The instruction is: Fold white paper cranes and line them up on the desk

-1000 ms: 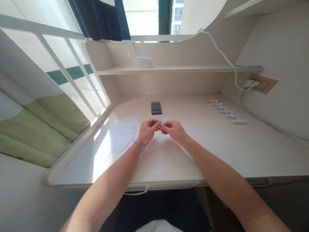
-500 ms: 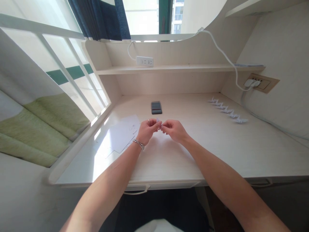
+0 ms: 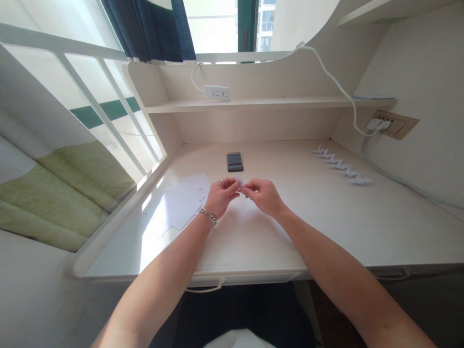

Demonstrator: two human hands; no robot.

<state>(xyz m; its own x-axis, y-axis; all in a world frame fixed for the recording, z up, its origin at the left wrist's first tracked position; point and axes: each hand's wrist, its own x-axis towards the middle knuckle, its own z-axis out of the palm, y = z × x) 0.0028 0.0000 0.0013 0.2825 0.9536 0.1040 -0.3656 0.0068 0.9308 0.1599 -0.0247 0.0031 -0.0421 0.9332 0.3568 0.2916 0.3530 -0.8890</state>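
A small folded piece of white paper (image 3: 239, 180) is pinched between my two hands, above the middle of the desk. My left hand (image 3: 222, 194), with a ring and a chain bracelet at the wrist, grips it from the left with thumb and fingers closed. From the other side my right hand (image 3: 264, 194) pinches its right edge. Fingers cover much of the paper, so its exact folded shape cannot be made out. Several white paper cranes (image 3: 340, 165) stand in a slanting row at the desk's right rear.
White paper sheets (image 3: 181, 198) and scraps lie to the left, partly in sunlight. A dark phone (image 3: 235, 162) lies just beyond my hands on the desk (image 3: 290, 241). On the shelf (image 3: 261, 104) sits a power strip (image 3: 217, 92); a white cable (image 3: 335, 79) runs to the wall socket (image 3: 395, 124).
The paper between my fingers has turned a little and shows a broader face. Both hands stay in nearly the same place; the things on the desk have not moved.
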